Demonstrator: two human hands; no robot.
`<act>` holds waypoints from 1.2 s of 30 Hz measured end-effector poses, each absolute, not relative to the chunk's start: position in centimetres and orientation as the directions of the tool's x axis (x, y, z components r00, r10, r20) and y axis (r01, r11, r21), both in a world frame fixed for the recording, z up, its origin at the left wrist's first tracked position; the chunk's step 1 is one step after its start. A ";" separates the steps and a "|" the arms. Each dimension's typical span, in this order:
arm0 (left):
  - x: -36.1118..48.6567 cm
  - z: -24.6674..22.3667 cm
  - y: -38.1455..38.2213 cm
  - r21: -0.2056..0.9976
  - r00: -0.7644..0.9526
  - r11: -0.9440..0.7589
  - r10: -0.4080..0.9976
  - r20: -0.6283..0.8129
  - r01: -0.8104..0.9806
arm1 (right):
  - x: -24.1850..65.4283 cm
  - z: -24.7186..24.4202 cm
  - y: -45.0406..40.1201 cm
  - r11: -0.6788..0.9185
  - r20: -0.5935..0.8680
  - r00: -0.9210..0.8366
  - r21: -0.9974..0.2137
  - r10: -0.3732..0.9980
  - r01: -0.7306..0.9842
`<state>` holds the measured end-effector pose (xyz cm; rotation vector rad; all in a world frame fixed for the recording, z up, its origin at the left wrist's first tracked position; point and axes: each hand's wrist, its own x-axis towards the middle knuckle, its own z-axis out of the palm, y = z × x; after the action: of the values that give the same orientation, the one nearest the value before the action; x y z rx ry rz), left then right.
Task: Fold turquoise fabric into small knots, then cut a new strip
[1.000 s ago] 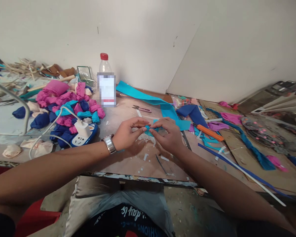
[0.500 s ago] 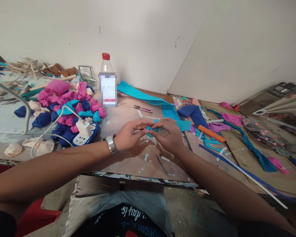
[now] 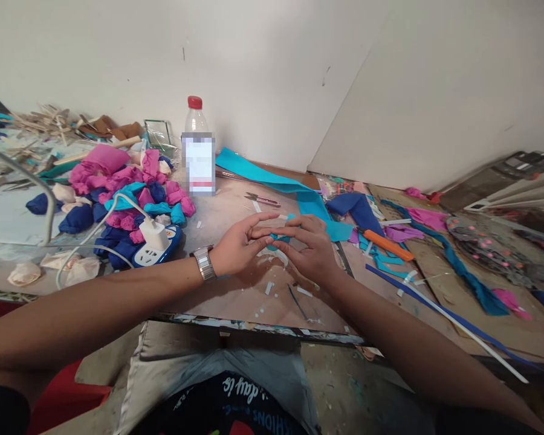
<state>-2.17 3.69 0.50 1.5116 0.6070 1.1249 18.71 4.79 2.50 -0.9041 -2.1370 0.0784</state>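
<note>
Between my fingertips is a small turquoise piece of fabric (image 3: pixel 280 239), partly hidden by the fingers. My left hand (image 3: pixel 241 243), with a metal watch (image 3: pixel 204 264) on its wrist, pinches it from the left. From the other side my right hand (image 3: pixel 312 249) grips it between thumb and fingers. Behind the hands a long turquoise fabric strip (image 3: pixel 263 172) runs back along the wall and comes down near my right hand. Small thread snips (image 3: pixel 263 200) with a pink handle lie beyond my left hand.
On the left, a heap of pink, blue and turquoise fabric puffs (image 3: pixel 118 181) surrounds a power strip (image 3: pixel 156 254). A red-capped bottle (image 3: pixel 197 130) stands by the wall. To the right lie an orange-handled cutter (image 3: pixel 387 244), a blue strip (image 3: pixel 356 211) and cardboard (image 3: pixel 439 290).
My left index finger has lifted and straightened, and the right fingers have shifted over the turquoise piece. Both hands stay in nearly the same spot.
</note>
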 end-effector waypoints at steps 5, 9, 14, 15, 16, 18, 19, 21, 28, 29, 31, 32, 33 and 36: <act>-2.1 0.5 3.9 0.944 0.415 -0.212 0.857 0.305 -0.255 | 18.9 2.6 4.7 0.757 0.659 -0.447 -0.303 0.605 0.579; -2.2 0.5 4.1 0.947 0.336 -0.218 0.896 0.289 -0.234 | 18.9 3.0 4.5 0.761 0.685 -0.413 -0.328 0.600 0.560; -2.3 0.7 4.1 0.986 0.401 -0.130 0.901 0.162 -0.107 | 19.0 3.0 4.6 0.769 0.725 -0.365 -0.351 0.584 0.534; -2.3 0.7 4.1 0.987 0.408 -0.120 0.900 0.153 -0.105 | 19.0 3.0 4.7 0.769 0.724 -0.364 -0.353 0.585 0.533; -2.3 0.7 4.1 0.987 0.405 -0.114 0.902 0.153 -0.117 | 19.0 2.9 4.7 0.767 0.722 -0.364 -0.356 0.589 0.534; -2.3 0.8 4.1 0.982 0.390 -0.113 0.906 0.164 -0.152 | 19.0 2.8 4.7 0.763 0.714 -0.365 -0.368 0.598 0.532; -2.2 0.8 4.1 0.980 0.388 -0.113 0.906 0.169 -0.164 | 19.0 2.7 4.7 0.762 0.711 -0.364 -0.376 0.602 0.526; -2.3 0.8 4.2 0.979 0.394 -0.111 0.903 0.171 -0.170 | 18.9 2.7 4.6 0.768 0.710 -0.363 -0.395 0.604 0.505; -2.1 0.8 4.1 0.974 0.411 -0.023 0.904 0.117 -0.225 | 19.0 2.7 4.6 0.750 0.688 -0.359 -0.420 0.630 0.512; -2.1 0.8 4.1 0.970 0.409 0.014 0.908 0.089 -0.243 | 19.0 2.7 4.7 0.751 0.689 -0.363 -0.412 0.627 0.515; -2.0 0.8 4.1 0.959 0.405 0.086 0.914 0.032 -0.272 | 19.0 2.7 4.7 0.765 0.698 -0.377 -0.391 0.609 0.511; -1.9 0.7 4.1 0.952 0.402 0.112 0.916 0.012 -0.284 | 19.1 2.7 4.8 0.774 0.704 -0.385 -0.380 0.597 0.506; -1.9 0.7 4.1 0.946 0.399 0.132 0.917 -0.003 -0.296 | 19.1 2.7 4.8 0.782 0.707 -0.392 -0.373 0.588 0.500; -1.9 0.5 4.3 0.930 0.404 0.191 0.913 -0.052 -0.313 | 19.0 2.8 4.8 0.790 0.705 -0.406 -0.368 0.581 0.491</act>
<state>-1.86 4.29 0.51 1.0263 0.7254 0.9766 19.05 4.77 2.81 -0.7955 -2.0782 0.1264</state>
